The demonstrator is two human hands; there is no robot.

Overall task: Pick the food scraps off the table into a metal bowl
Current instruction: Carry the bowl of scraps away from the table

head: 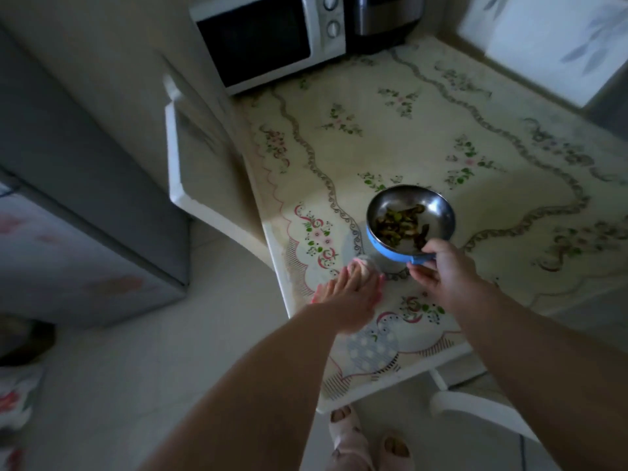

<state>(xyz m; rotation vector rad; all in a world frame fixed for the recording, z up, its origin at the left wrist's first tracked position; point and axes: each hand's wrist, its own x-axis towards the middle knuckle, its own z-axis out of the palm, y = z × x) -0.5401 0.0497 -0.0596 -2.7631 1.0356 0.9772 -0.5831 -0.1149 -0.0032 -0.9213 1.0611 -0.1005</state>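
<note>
Bench with a floral covering carries the metal bowl near its front left corner, close to the left edge. The bowl, blue on the outside, holds dark green and brown food scraps and is tilted toward the person. Right hand grips the bowl's near rim, fingers closed on it. Left hand lies flat at the bench's left edge, fingers extended over a blurred pale object; what it is cannot be told. Bench surface behind and right of the bowl is open. Microwave occupies the far left corner. No legible writing.
</note>
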